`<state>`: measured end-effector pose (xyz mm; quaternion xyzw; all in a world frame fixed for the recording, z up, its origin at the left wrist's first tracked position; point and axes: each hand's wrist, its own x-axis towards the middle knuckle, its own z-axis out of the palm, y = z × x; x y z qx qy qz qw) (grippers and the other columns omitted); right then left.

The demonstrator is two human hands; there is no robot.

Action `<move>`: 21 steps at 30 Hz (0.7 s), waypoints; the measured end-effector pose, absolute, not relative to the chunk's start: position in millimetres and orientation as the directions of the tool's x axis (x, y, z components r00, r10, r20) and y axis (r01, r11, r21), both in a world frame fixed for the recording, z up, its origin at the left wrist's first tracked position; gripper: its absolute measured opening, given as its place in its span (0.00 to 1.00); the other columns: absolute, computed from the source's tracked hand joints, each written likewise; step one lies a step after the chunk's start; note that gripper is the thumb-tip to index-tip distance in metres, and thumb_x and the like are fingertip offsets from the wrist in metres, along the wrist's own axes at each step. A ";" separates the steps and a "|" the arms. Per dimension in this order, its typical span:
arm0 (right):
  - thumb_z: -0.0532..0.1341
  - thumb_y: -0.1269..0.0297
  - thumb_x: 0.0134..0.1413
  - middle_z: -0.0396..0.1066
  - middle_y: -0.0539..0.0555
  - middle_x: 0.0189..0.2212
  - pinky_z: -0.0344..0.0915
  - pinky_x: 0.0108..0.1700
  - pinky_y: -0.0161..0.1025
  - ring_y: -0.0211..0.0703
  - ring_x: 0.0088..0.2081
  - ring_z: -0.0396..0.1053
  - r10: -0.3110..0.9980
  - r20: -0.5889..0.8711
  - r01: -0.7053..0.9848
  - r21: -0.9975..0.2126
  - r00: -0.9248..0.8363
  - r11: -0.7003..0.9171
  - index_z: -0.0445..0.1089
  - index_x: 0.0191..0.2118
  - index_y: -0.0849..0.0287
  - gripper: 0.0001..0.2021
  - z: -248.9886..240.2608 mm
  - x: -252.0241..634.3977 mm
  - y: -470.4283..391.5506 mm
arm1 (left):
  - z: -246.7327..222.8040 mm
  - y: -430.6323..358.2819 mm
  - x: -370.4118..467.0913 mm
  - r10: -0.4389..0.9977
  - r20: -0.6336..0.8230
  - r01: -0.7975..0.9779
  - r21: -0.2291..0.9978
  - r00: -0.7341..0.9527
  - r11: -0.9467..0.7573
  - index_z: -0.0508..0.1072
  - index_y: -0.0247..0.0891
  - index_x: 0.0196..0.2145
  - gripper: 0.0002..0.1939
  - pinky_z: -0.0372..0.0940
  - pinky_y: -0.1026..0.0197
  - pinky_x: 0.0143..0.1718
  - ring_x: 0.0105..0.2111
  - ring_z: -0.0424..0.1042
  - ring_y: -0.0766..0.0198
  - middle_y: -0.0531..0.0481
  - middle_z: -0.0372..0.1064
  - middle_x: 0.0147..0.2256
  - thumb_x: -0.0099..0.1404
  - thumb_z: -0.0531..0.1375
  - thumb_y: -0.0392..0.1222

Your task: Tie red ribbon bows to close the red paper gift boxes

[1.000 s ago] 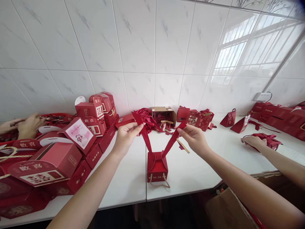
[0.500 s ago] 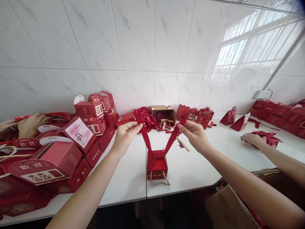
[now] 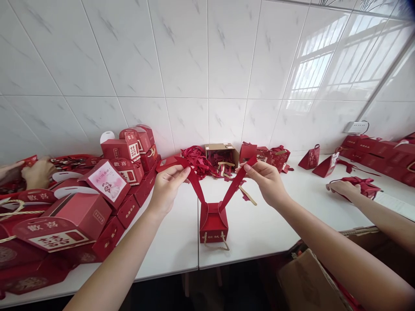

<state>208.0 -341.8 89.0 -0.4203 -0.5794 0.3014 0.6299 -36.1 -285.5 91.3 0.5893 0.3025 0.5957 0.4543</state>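
Note:
A small red box (image 3: 214,222) stands upright on the white table (image 3: 168,242), its rope handle hanging toward the front edge. From its top a red ribbon (image 3: 197,188) rises in two strands that spread apart in a V. My left hand (image 3: 170,183) pinches one strand between thumb and fingers, above and to the left of the box. The other strand is pinched in my right hand (image 3: 266,181), above and to the right. Neither hand touches the box itself.
Red boxes (image 3: 78,216) are piled at the left. An open cardboard box (image 3: 222,149) and loose ribbons (image 3: 194,159) lie by the wall. At the right another person's hand (image 3: 345,188) rests on a red package; another person's hands (image 3: 39,172) are at far left.
The ribbon strands are still held, and the top flaps of the small box now sit closer together. At far left, the other person's hands have shifted left, with a red packet now showing there.

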 end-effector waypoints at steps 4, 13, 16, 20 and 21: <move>0.61 0.47 0.50 0.75 0.54 0.28 0.69 0.27 0.41 0.42 0.26 0.70 0.870 0.469 0.104 -0.883 0.150 0.458 0.72 0.35 0.56 0.17 94.3 207.0 -345.2 | 103.4 -294.9 -32.1 0.902 0.415 -0.196 0.900 0.119 -0.388 0.78 0.38 0.26 0.05 0.64 0.64 0.34 0.27 0.68 0.68 0.53 0.73 0.26 0.50 0.68 0.40; 0.62 0.50 0.50 0.75 0.54 0.29 0.68 0.30 0.40 0.45 0.33 0.71 0.893 0.437 0.073 -0.899 0.111 0.431 0.73 0.35 0.56 0.14 90.8 207.9 -347.5 | 99.6 -296.0 -33.3 0.922 0.370 -0.234 0.912 0.114 -0.337 0.79 0.38 0.28 0.06 0.67 0.60 0.36 0.31 0.72 0.64 0.51 0.76 0.29 0.50 0.68 0.41; 0.62 0.51 0.51 0.74 0.53 0.28 0.68 0.32 0.40 0.46 0.34 0.72 0.903 0.420 0.068 -0.907 0.090 0.415 0.74 0.35 0.56 0.13 88.3 207.8 -347.5 | 93.9 -295.4 -32.7 0.922 0.355 -0.204 0.924 0.156 -0.322 0.79 0.36 0.30 0.09 0.66 0.58 0.40 0.33 0.73 0.61 0.49 0.76 0.30 0.52 0.67 0.43; 0.61 0.52 0.52 0.75 0.54 0.30 0.68 0.34 0.41 0.46 0.36 0.72 0.908 0.415 0.059 -0.909 0.062 0.412 0.74 0.34 0.56 0.13 87.4 207.1 -348.0 | 87.8 -297.1 -29.3 0.924 0.332 -0.203 0.934 0.188 -0.294 0.79 0.35 0.32 0.10 0.65 0.54 0.44 0.35 0.74 0.59 0.47 0.77 0.30 0.54 0.66 0.44; 0.61 0.52 0.52 0.75 0.54 0.31 0.68 0.35 0.41 0.47 0.37 0.72 0.909 0.412 0.058 -0.911 0.063 0.409 0.74 0.35 0.56 0.13 87.6 207.1 -348.2 | 87.4 -297.9 -28.6 0.926 0.331 -0.220 0.932 0.182 -0.289 0.78 0.35 0.32 0.10 0.65 0.54 0.44 0.35 0.74 0.59 0.47 0.77 0.29 0.54 0.66 0.44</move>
